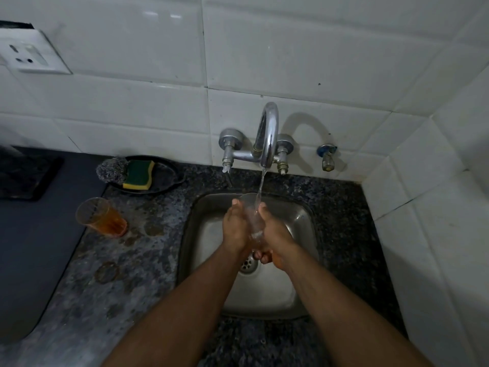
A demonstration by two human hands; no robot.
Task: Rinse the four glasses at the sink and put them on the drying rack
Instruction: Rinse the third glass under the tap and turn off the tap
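A clear glass [252, 210] is held over the steel sink [299, 292], its mouth up under the running water from the tap [268, 133]. My left hand [235, 226] presses its left side and my right hand [275, 234] its right side, fingers curled under the base. An orange-tinted glass [102, 217] stands on the speckled counter [132, 274] left of the sink. No drying rack is in view.
A black dish [166, 178] at the back of the counter holds a green-and-yellow sponge [139, 174] and a steel scrubber [111, 169]. A dark mat [34, 234] lies at the left. A small tap [328, 157] sticks out of the tiled wall on the right.
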